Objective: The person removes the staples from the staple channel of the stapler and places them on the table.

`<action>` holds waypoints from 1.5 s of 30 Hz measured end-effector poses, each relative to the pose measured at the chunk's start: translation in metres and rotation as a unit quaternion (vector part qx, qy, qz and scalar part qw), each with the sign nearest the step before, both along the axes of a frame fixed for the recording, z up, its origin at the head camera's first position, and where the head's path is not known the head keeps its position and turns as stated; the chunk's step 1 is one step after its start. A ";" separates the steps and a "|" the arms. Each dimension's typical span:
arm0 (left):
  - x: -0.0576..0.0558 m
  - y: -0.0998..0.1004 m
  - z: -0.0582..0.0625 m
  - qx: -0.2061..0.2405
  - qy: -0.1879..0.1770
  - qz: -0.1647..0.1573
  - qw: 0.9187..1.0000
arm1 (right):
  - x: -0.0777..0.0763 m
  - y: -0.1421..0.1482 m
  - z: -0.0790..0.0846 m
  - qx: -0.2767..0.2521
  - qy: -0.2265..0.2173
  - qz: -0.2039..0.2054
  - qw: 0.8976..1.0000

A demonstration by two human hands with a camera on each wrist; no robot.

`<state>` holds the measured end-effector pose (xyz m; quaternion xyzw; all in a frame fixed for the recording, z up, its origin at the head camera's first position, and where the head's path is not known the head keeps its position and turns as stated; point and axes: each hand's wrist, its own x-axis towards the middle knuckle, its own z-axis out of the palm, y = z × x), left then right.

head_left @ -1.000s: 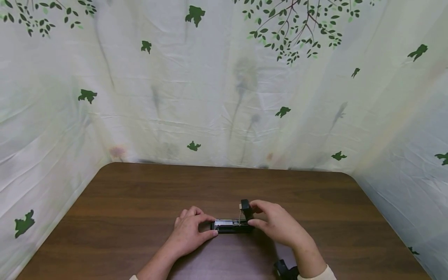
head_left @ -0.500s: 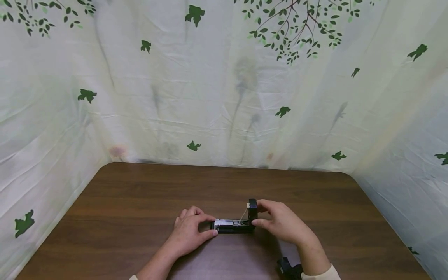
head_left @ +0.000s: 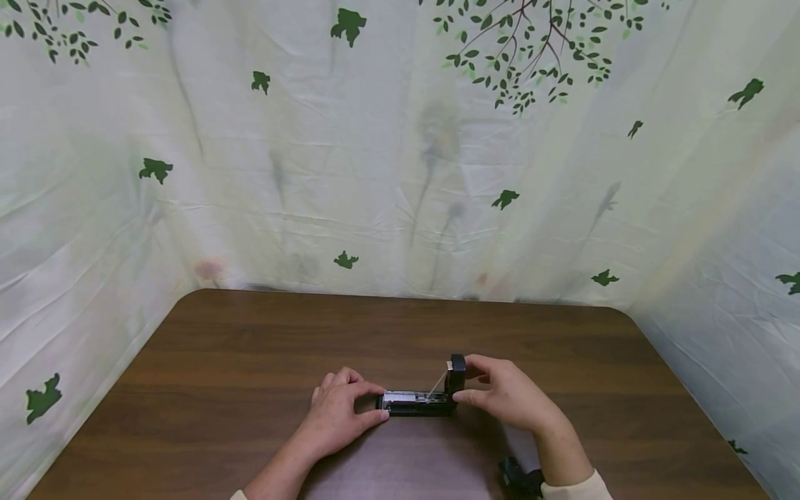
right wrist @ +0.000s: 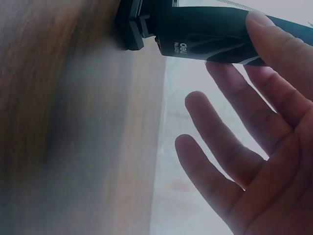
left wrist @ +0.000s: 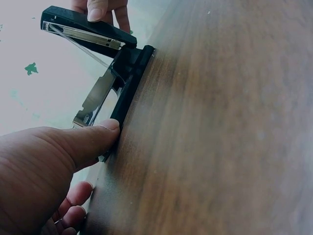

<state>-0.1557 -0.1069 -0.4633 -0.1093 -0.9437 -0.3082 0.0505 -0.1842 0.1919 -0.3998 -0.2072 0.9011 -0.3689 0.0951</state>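
A black stapler, its base (head_left: 417,410) on the table, stands with its top swung up. My left hand (head_left: 342,411) grips the base's left end between thumb and fingers; in the left wrist view the thumb (left wrist: 100,136) rests along the base. The raised top (head_left: 458,375) is pinched by my right hand (head_left: 509,394) near its upper end. Between top and silver staple channel (left wrist: 96,98) stretches a thin spring (left wrist: 83,50). In the right wrist view, the top's black outer side (right wrist: 210,35) shows white lettering, and the outer fingers are spread free of it.
The brown wooden table (head_left: 250,347) has rounded far corners. Behind it and along both sides hangs a white curtain (head_left: 400,153) with green leaf prints. A black device (head_left: 520,479) sits by the right wrist at the near edge.
The right hand has swung the stapler's top to the right, to about upright, and the spring now slants more. The left hand and the base have stayed in place.
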 end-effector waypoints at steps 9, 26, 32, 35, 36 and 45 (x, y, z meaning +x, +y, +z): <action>0.000 0.000 -0.001 0.000 -0.008 0.002 1.000 | -0.002 0.008 0.000 -0.009 -0.014 0.004 1.000; 0.000 0.001 0.001 0.006 -0.017 0.004 1.000 | -0.006 0.025 -0.008 -0.029 -0.039 -0.004 0.999; -0.001 0.000 0.001 0.001 -0.016 0.004 1.000 | -0.010 0.037 -0.011 -0.030 -0.063 -0.004 0.998; -0.001 0.000 0.001 0.000 -0.015 0.003 1.000 | -0.010 0.040 -0.009 -0.032 -0.082 0.003 0.996; -0.001 0.000 0.001 0.000 -0.015 0.003 1.000 | -0.010 0.041 -0.008 -0.033 -0.091 0.004 0.995; -0.001 0.000 0.001 -0.001 -0.015 0.004 1.000 | -0.006 0.045 -0.001 -0.034 -0.137 -0.005 0.990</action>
